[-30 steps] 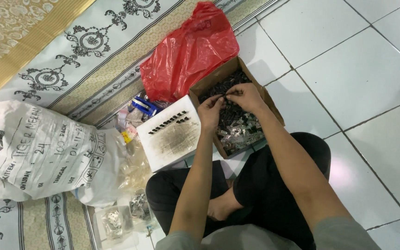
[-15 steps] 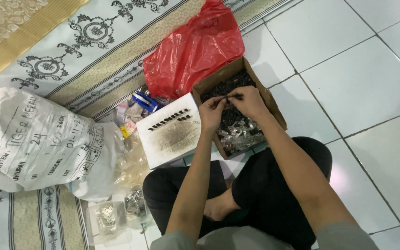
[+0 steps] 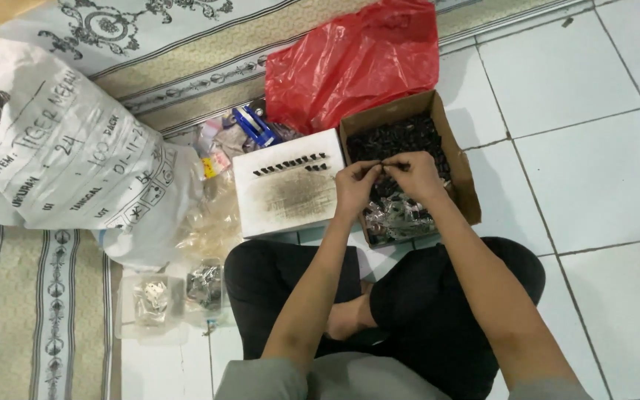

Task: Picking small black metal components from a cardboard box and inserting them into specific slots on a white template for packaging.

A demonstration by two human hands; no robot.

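Over the open brown cardboard box (image 3: 462, 194) of small dark parts, both hands meet with their fingertips drawn together. Each forearm reaches forward from the bottom of the view, the left one running up from the lower middle and the right one slanting in from the lower right, so that the wrists converge above the near half of the box. The left hand (image 3: 355, 187) is curled, thumb and first fingers pinched shut on one end of a small dark piece (image 3: 392, 164); the right hand (image 3: 418, 176) pinches the other end, knuckles turned upward. What exactly the piece is cannot be told, as it is too small. Inside the box, dark parts fill the far half and clear crinkled plastic bags (image 3: 398, 217) with more parts lie in the near half, just under the hands.

Just left of the box, touching it, lies a white flat box lid (image 3: 289, 194) with a dark smudge on its middle and a short row of small dark pieces (image 3: 290, 164) lined along its far edge. Behind both sits a crumpled red plastic bag (image 3: 353, 63). Further left a large white sack (image 3: 75, 155) with dark handwriting rests on the patterned mat (image 3: 38, 311). The person sits cross-legged in black trousers (image 3: 424, 296) on the white tiled floor (image 3: 594, 185).
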